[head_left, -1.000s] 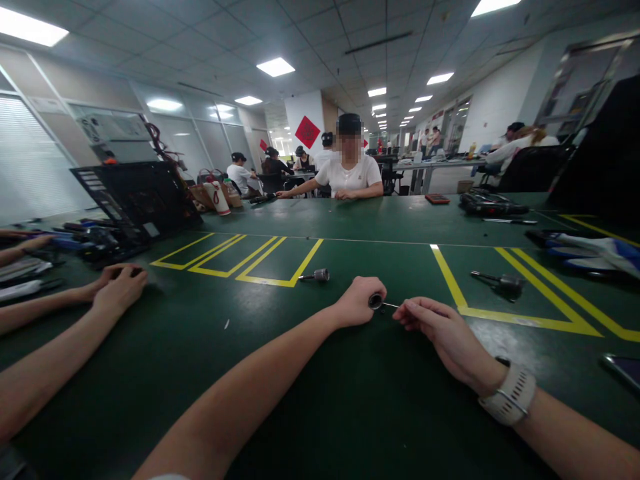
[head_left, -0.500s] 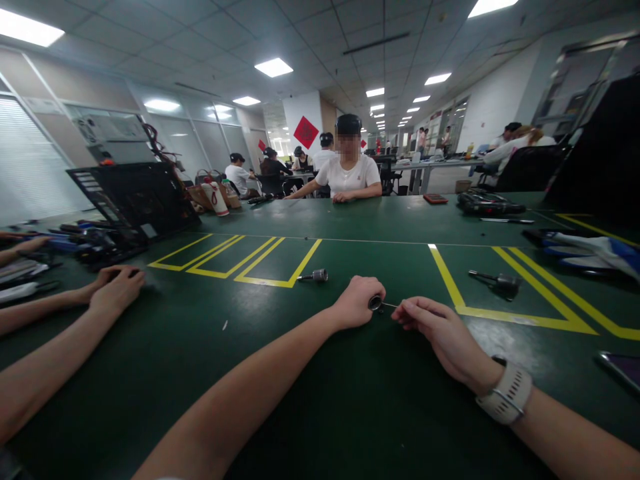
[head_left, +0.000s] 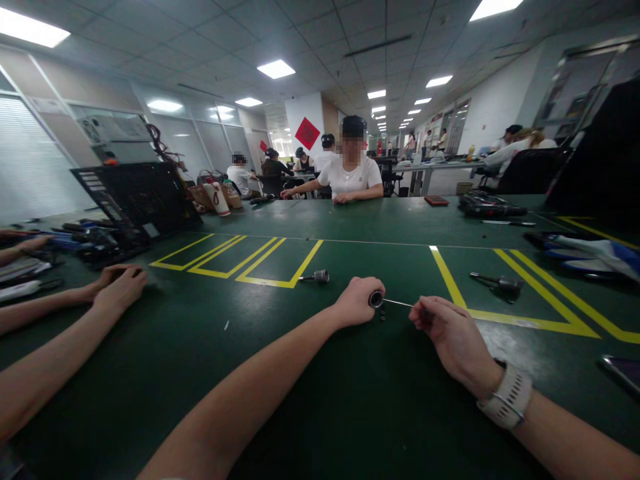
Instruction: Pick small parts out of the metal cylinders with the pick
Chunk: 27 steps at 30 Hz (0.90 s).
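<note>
My left hand [head_left: 357, 303] is wrapped round a dark metal socket [head_left: 375, 299], its round open end turned toward me. My right hand [head_left: 447, 330], with a watch on the wrist, pinches the end of a thin metal rod [head_left: 399, 303]. The rod's other end reaches the left hand beside the socket; whether it goes into anything there is hidden. Small dark ring-like pieces [head_left: 383, 316] show just below the socket. On the green table [head_left: 300, 373], one socket with a shank [head_left: 320, 276] lies left of my hands, and a similar one [head_left: 507, 283] lies to the right.
Yellow tape lines [head_left: 530, 320] mark the tabletop. At left rest a neighbour's forearms and hands [head_left: 120, 290]. A person in a white shirt [head_left: 353, 175] sits opposite. Blue and white gloves [head_left: 585, 250] lie at right, and a black case [head_left: 490, 204] stands behind.
My right hand has moved a little to the right, away from the left hand, and more of the rod shows between them. The small dark pieces below the socket show more clearly.
</note>
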Motion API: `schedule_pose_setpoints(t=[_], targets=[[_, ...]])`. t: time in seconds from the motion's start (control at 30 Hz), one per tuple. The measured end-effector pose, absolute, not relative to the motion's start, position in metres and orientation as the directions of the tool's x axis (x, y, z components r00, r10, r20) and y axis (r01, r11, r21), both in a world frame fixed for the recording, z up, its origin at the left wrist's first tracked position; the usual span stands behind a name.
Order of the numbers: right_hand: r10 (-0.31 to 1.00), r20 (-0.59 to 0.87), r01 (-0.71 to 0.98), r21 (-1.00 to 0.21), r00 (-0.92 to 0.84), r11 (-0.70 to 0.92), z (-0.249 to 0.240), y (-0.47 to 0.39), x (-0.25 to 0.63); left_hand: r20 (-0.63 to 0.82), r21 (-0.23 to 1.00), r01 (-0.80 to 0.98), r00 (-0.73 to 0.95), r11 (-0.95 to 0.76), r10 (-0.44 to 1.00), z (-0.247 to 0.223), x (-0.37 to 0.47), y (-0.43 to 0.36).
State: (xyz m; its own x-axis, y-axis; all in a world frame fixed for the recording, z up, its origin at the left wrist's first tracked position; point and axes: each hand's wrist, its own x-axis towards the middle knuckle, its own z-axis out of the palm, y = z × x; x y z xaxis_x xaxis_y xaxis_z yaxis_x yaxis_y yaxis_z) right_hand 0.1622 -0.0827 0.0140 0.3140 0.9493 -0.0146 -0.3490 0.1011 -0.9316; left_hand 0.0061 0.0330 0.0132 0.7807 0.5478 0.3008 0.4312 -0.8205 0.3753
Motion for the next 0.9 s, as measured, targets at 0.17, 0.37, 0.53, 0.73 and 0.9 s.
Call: schedule_pose_setpoints(t=[0.17, 0.37, 0.53, 0.73, 0.9], targets=[[0.901, 0.011, -0.307, -0.938, 0.433, 0.159, 0.007, -0.078, 0.167, 0.235, 0.524, 0.393, 0.786, -0.756, 0.572, 0.015, 0.002, 0.037], [0.924, 0.03, -0.133, -0.987, 0.381, 0.087, 0.001, -0.078, 0.162, 0.164, 0.587, 0.364, 0.821, -0.723, 0.546, 0.022, -0.002, 0.038], [0.95, 0.16, 0.26, -0.962, 0.269, 0.089, 0.006, -0.077, 0.154, 0.023, 0.462, 0.47, 0.841, -0.752, 0.54, 0.033, 0.004, 0.031], [0.965, 0.16, 0.348, -0.934, 0.206, 0.081, 0.014, -0.072, 0.143, -0.034, 0.473, 0.463, 0.859, -0.749, 0.51, 0.031, 0.006, 0.032], [0.964, 0.206, 0.441, -0.89, 0.166, 0.114, 0.014, -0.061, 0.133, 0.256, 0.722, 0.289, 0.732, -0.628, 0.632, 0.028, -0.004, 0.046]])
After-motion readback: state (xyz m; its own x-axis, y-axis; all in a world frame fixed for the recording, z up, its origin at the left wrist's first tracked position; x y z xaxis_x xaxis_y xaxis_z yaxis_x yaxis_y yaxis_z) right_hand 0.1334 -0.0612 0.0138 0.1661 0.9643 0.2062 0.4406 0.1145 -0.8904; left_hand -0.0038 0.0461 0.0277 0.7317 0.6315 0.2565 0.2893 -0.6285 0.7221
